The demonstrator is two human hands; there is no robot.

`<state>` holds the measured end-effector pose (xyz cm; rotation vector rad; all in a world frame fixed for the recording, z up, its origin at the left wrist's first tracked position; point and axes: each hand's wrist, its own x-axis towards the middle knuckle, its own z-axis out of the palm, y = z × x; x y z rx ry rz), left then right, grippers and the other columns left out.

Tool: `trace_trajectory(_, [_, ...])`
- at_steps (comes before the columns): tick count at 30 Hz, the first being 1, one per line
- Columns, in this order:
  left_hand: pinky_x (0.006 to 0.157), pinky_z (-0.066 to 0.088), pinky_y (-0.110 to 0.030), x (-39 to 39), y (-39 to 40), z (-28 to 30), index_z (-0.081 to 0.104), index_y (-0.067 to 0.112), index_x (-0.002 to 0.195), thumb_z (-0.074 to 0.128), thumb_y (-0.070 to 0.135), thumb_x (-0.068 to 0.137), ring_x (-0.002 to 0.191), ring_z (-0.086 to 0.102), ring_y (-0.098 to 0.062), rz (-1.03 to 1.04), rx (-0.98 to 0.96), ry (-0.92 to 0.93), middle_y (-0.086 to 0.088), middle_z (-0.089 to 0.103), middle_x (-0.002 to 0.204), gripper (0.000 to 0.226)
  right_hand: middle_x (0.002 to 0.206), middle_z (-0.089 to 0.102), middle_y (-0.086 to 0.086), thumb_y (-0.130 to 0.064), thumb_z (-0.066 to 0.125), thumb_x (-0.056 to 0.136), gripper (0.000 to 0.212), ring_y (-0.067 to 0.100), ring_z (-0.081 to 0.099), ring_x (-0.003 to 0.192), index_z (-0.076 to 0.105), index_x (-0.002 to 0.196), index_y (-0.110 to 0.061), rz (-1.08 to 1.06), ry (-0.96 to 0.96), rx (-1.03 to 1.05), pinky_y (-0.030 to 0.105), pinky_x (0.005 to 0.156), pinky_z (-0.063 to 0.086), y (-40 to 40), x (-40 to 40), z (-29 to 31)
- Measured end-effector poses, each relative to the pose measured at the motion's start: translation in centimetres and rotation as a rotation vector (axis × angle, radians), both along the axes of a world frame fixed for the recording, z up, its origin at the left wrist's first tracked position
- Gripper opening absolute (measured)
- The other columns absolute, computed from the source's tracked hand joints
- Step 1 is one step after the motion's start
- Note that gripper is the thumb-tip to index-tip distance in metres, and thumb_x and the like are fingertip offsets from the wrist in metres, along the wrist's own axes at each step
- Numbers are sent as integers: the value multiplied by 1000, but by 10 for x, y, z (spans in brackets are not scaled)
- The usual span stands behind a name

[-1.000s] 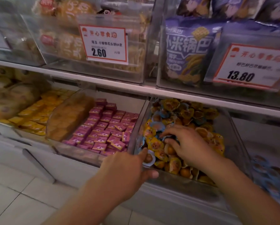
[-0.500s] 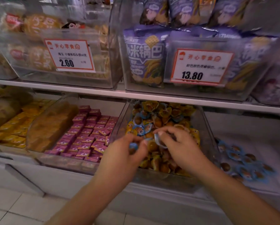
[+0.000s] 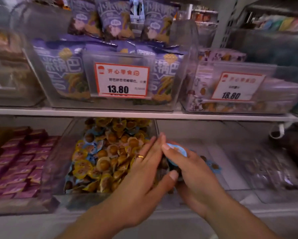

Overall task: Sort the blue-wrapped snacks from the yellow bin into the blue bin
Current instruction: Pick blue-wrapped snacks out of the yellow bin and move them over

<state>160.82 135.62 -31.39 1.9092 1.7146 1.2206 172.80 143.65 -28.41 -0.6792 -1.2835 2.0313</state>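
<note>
- Purple square-wrapped sweets (image 3: 22, 163) are lying in rows in the leftmost clear bin.
- The clear plastic bin of yellow-wrapped round snacks (image 3: 108, 157) is sitting on the lower shelf, a few blue-wrapped ones mixed in.
- The left hand (image 3: 144, 176), fingers straight, is touching the right hand.
- The right hand (image 3: 191, 171) is gripping a round blue-wrapped snack (image 3: 176, 150) over the divider beside the clear bin holding blue-wrapped snacks (image 3: 231, 169).
</note>
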Motion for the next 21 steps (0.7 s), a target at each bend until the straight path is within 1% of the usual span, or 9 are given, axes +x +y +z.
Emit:
trace_trajectory(2, [114,4,-6,-3,4,-4,7,41,153,37,66,91,145,-4,12,54,-38,-58,36,2,157,74,73,69,3,-28,72,81,33,12,67,64,73,112,-17,-130,-47,11,22,48,48,22,15,-7])
trace_trajectory(4, [115,16,-11,-20,5,-5,33,45,146,40,61,93,143,15,13,148,-31,-27,32,24,154,56,69,67,-1,-23,72,86,27,9,63,57,73,112,-18,-260,-275,141,22,46,46,53,34,-15])
trace_trajectory(7, [98,49,-29,-56,0,-4,70,29,116,48,32,97,116,59,-2,302,44,160,16,65,123,29,98,72,-6,-27,72,88,33,6,68,86,69,120,-22,-104,-753,493,18,63,51,100,64,-27])
trace_trajectory(9, [82,51,-30,-79,-10,-1,74,27,107,49,28,92,96,68,-13,414,38,327,10,72,105,29,104,72,-6,-31,74,87,36,8,68,94,68,121,-20,52,-924,579,21,75,52,119,75,-37])
trace_trajectory(11, [76,48,-31,-100,-25,4,74,28,106,46,33,90,86,68,-17,440,-33,450,8,74,96,33,99,73,-2,-30,73,87,31,14,69,93,68,116,-20,7,-1018,683,30,82,54,126,72,-41])
trace_trajectory(13, [74,52,-35,-118,-43,8,74,24,107,43,35,90,80,70,-23,425,-112,542,3,75,91,37,100,74,6,-21,68,89,26,22,69,91,69,115,-19,-210,-985,832,35,83,55,127,58,-39])
trace_trajectory(16, [77,56,-41,-132,-70,10,75,18,106,47,28,87,82,71,-29,432,-184,603,-2,76,92,35,85,74,-12,-23,59,90,17,5,68,78,69,94,-35,-427,-542,925,22,72,54,94,19,-21])
trace_trajectory(19, [98,45,-56,-138,-92,2,73,26,104,49,26,86,100,67,-24,432,-192,723,5,74,97,30,91,71,-18,-33,47,91,24,-2,64,74,67,102,-40,-234,-340,1144,9,63,47,35,-25,-8])
trace_trajectory(21, [111,27,-63,-141,-101,-3,67,34,113,40,38,93,130,50,-15,421,-279,777,13,68,117,34,102,65,-19,-30,44,96,29,-4,60,91,65,114,-35,34,-357,1334,12,76,46,-1,-53,-12])
